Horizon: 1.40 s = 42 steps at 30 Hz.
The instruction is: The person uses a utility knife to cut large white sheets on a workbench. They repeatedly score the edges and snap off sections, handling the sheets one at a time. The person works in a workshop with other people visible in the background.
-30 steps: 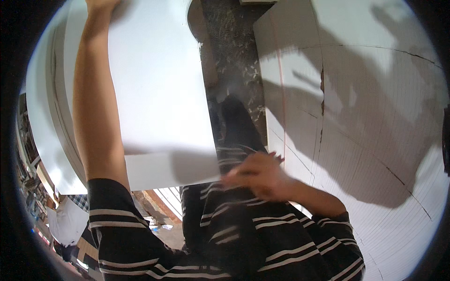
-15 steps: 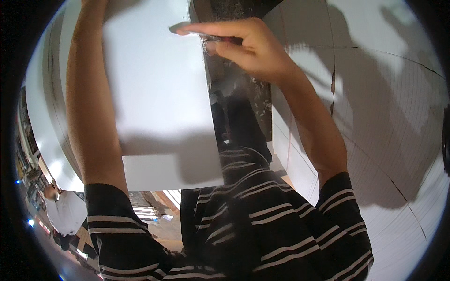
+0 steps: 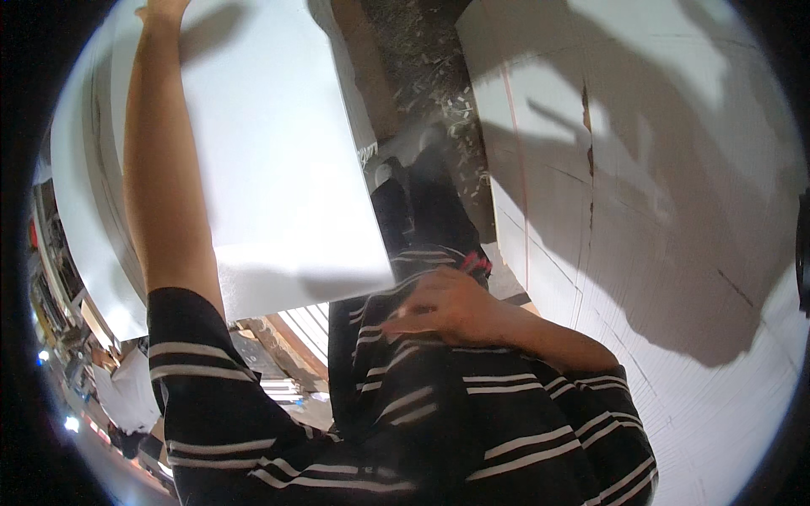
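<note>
A large white sheet lies in front of me, smooth on top, with small shreds hanging from its right edge. My left arm reaches far across it. Only part of my left hand shows at the upper rim, and its fingers are cut off there. Close to my striped shirt is my right hand, closed and slightly blurred. Out of it sticks a small red-and-black tool; its kind is hard to make out. The hand is apart from the sheet, to the right of its near corner.
On the right stands a big white surface with cracks and a red line. Scraps litter the dark floor in the gap between, where my feet are. A person in white and assorted clutter appear at the lower left.
My right hand has left the sheet's right edge and come back toward my body with the tool. My left hand has slid farther toward the upper rim.
</note>
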{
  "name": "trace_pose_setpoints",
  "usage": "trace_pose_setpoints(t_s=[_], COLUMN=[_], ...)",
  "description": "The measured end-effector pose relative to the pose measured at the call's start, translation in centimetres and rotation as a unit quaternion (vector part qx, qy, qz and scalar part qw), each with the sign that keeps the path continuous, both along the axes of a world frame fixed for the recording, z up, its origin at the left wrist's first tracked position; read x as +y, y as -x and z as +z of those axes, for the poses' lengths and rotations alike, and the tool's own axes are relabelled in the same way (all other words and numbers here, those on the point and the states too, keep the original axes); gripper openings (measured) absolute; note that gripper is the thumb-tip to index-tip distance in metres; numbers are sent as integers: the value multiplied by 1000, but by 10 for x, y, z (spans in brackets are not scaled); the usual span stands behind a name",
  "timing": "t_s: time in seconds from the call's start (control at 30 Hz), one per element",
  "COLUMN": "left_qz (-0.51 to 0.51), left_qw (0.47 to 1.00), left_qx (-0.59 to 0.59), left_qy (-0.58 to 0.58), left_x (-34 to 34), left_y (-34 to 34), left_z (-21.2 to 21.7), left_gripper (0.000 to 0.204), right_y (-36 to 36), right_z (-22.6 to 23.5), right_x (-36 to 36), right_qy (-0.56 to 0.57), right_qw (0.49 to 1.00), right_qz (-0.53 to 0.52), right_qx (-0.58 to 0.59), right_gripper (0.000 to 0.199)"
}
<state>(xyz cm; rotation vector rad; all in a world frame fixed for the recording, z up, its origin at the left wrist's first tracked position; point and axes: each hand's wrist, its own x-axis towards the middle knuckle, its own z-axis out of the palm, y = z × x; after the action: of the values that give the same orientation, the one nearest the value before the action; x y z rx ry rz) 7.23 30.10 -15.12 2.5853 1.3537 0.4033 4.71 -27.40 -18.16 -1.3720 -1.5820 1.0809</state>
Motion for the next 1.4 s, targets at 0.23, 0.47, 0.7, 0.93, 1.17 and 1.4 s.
trace_pose_setpoints(t_s=[0.23,0.47,0.7,0.93,1.17,1.4], left_qz=[-80,-274,-269,-306,-246,-107], left_qw=[965,952,955,938,947,933], left_qx=[11,50,107,13,-78,-96], left_qy=[-248,-125,60,-160,-190,-331], left_x=[2,-243,-366,-380,-401,-407], left_y=[38,150,214,220,285,415], left_z=[-61,-23,36,29,222,379], left_gripper=[59,71,97,79,32,23], right_y=[-30,-36,-39,-103,-160,-138], right_z=[-46,-115,-128,-89,-41,2], right_x=[-82,-93,-55,46,144,178], right_qy=[283,198,284,244,77,-222], right_qw=[924,619,663,808,912,934], right_qz=[-209,-557,-467,-395,-320,-275], right_qx=[147,517,511,363,245,48], right_gripper=[41,40,56,13,38,60])
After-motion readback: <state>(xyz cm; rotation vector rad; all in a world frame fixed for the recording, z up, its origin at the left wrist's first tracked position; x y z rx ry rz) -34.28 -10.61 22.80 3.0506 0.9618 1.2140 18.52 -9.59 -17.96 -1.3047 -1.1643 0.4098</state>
